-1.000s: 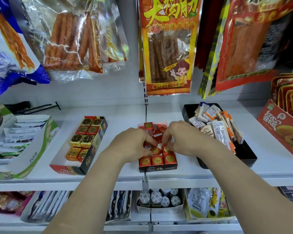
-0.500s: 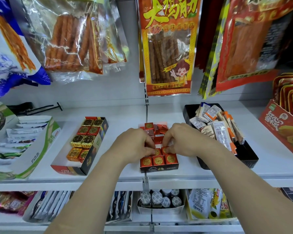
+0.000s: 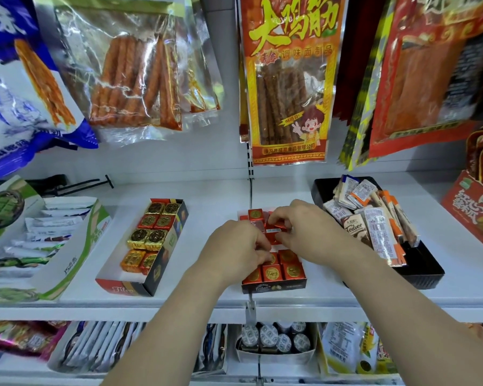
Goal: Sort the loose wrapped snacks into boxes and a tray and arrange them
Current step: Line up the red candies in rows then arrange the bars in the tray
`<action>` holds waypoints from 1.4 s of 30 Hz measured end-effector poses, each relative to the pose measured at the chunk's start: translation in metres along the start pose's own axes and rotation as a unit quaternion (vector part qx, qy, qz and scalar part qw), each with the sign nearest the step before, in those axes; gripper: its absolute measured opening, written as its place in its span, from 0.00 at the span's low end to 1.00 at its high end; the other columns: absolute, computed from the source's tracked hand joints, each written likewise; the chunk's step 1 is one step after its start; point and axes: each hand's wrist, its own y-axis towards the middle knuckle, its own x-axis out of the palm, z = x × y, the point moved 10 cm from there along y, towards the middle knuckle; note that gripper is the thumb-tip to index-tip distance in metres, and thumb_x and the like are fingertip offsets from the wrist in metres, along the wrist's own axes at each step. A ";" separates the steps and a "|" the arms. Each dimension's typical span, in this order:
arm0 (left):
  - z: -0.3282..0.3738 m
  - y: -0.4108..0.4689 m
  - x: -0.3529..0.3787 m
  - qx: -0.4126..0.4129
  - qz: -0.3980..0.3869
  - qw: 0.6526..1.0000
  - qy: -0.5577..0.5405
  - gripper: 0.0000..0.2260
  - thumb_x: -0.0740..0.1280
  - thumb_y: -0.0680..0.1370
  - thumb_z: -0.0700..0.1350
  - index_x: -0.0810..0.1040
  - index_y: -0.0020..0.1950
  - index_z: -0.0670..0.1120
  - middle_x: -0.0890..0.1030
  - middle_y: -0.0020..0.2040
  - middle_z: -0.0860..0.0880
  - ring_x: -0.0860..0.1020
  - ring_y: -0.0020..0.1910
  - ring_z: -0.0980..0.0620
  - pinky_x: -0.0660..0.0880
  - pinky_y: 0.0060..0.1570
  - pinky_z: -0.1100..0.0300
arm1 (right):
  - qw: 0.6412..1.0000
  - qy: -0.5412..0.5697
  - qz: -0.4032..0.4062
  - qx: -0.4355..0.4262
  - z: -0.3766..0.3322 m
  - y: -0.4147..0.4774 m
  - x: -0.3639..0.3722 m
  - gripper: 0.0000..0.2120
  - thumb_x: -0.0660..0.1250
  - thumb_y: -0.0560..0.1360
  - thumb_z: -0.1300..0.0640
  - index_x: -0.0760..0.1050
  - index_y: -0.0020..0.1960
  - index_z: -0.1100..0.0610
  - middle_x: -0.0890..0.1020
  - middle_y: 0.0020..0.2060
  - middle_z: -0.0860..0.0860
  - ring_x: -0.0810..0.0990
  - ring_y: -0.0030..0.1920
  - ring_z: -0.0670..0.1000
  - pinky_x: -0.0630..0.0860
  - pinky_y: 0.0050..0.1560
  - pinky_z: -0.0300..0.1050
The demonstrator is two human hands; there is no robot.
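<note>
Status: both hands are down in the middle box (image 3: 273,287), which sits at the front edge of the white shelf (image 3: 215,199), roughly centre.

Right hand (image 3: 304,232) — fingers and thumb curled, pinching a tilted red cube (image 3: 276,226) in the back half of the box.

Left hand (image 3: 234,252) — fingers curled down, tips on the red foil cubes (image 3: 272,273) mid-box. Can't tell whether it actually grips one; its own knuckles hide the contact.

Front two rows of cubes sit flat and square with gold seals up. The ones behind, between the hands, lie jumbled at odd angles. One more cube stands upright at the back left corner of the box.

Left of the box and apart from it: a longer open carton (image 3: 123,285) with gold, red and orange foil pieces (image 3: 151,235) laid in pairs.

Right of the box, near it: black tray (image 3: 421,274) heaped with wrapped bars (image 3: 379,232), white and orange wrappers, leaning on each other.

Far left: white-green box (image 3: 67,268) holding slim white sachets.

Snack bags (image 3: 287,79) hang above the shelf. The lower shelf holds small foil-capped bottles (image 3: 273,341) directly under the middle box.
</note>
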 end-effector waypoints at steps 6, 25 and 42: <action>-0.013 -0.004 -0.047 -0.028 0.198 0.977 -0.074 0.06 0.71 0.74 0.43 0.84 0.49 0.52 0.77 0.48 0.53 0.73 0.49 0.54 0.73 0.49 0.59 | 1.000 0.002 0.018 0.011 -0.002 0.003 0.003 0.10 0.67 0.75 0.56 0.79 0.55 0.48 0.70 0.44 0.48 0.73 0.47 0.50 0.69 0.44 0.42; -0.017 0.000 -0.011 -0.150 0.088 0.894 -0.413 0.09 0.71 0.75 0.45 0.77 0.48 0.41 0.81 0.32 0.47 0.77 0.27 0.55 0.74 0.28 0.65 | 0.956 0.290 -0.044 0.028 0.006 -0.018 -0.019 0.10 0.77 0.67 0.61 0.76 0.40 0.56 0.79 0.29 0.38 0.73 0.27 0.42 0.69 0.30 0.30; 0.015 0.006 0.012 -0.029 -0.025 0.975 -0.221 0.09 0.69 0.76 0.41 0.83 0.54 0.51 0.83 0.50 0.56 0.79 0.50 0.61 0.73 0.49 0.70 | 0.986 0.151 0.026 0.062 0.035 -0.001 -0.009 0.07 0.70 0.74 0.57 0.80 0.51 0.52 0.82 0.40 0.51 0.78 0.39 0.48 0.70 0.34 0.37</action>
